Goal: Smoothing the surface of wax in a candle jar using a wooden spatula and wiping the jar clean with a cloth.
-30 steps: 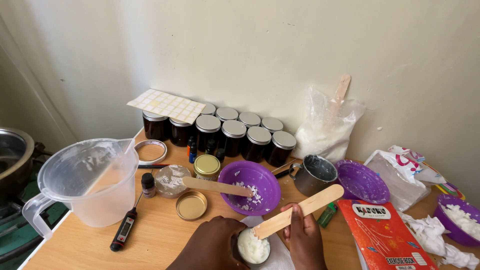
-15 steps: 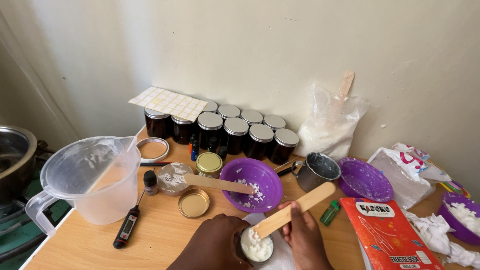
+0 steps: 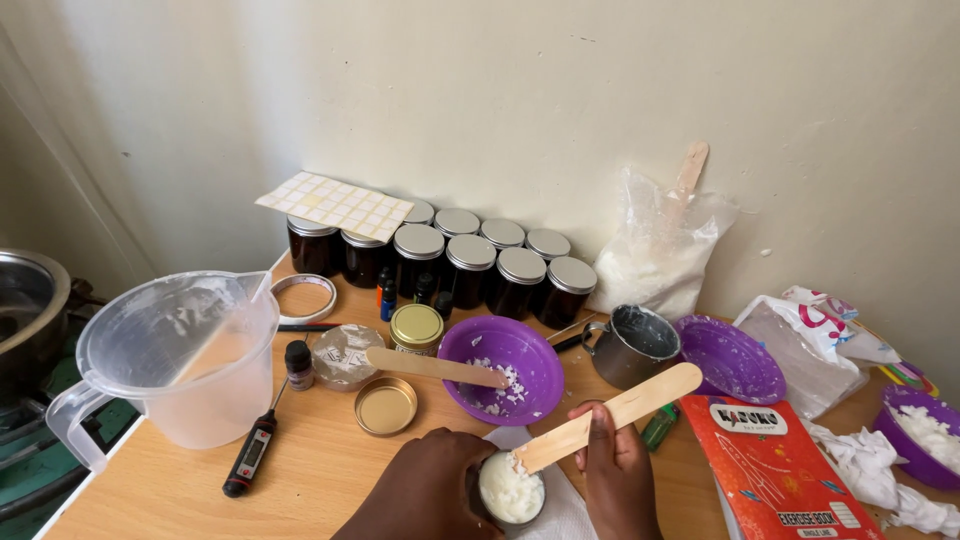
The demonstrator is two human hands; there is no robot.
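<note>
Fingers of the left hand (image 3: pixel 425 490) are wrapped closed around a small dark jar (image 3: pixel 510 490), which is held upright on a white cloth (image 3: pixel 570 515) at the near edge of the wooden table (image 3: pixel 300 480). A long wooden stick (image 3: pixel 610 415) is pinched in the closed right hand (image 3: pixel 620 475), its lower tip pressed into the jar's mouth. White wax flakes are packed to the jar's rim. Just behind stands a purple bowl (image 3: pixel 505 365) in which another stick (image 3: pixel 430 367) rests.

Our left hand (image 3: pixel 425 490) grips small wax-filled jar (image 3: pixel 510 490); right hand (image 3: pixel 615 470) presses flat wooden stick (image 3: pixel 610 415) into it, beside purple plastic bowl (image 3: pixel 520 350).
</note>
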